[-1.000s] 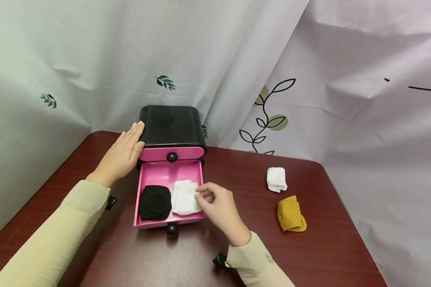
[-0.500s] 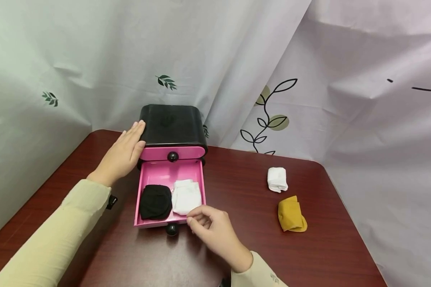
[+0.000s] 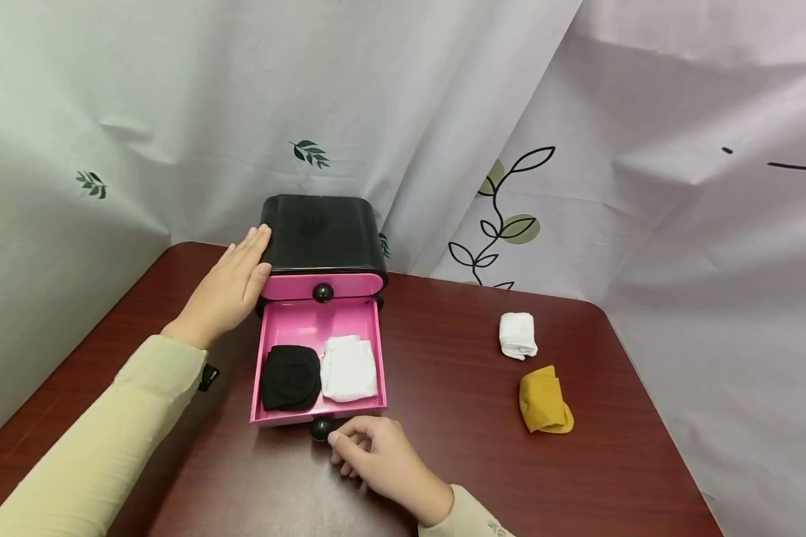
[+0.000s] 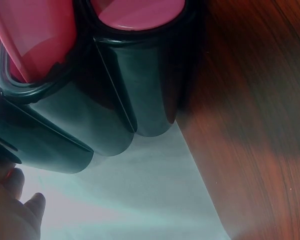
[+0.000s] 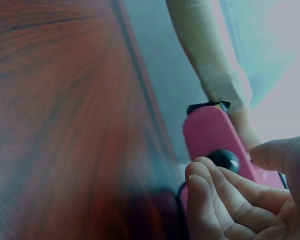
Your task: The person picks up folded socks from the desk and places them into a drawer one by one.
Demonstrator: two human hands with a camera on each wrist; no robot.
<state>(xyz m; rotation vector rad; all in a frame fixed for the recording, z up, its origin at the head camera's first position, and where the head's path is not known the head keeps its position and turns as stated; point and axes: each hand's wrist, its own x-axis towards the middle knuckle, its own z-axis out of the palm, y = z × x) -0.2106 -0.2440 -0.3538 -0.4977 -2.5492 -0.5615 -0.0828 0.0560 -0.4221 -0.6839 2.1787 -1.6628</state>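
Noted left hand (image 3: pixel 223 293) flat against cabinet (image 3: pixel 322 235), right hand (image 3: pixel 379 456) loosely bent, gripping nothing, just beside knob (image 3: pixel 320 429) of drawer (image 3: pixel 317 319) extended from cabinet; judged drawer liable to jam if pushed off-centre.

I've got pink drawer (image 3: pixel 295 319), black knob (image 3: pixel 321 429) on its front; black cloth (image 3: pixel 291 378), white cloth (image 3: pixel 349 371) inside; white bundle (image 3: pixel 518 335), mustard bundle (image 3: pixel 544 403) right of it; pale curtain (image 3: pixel 242 89) behind it, green leaf print (image 3: pixel 310 154).
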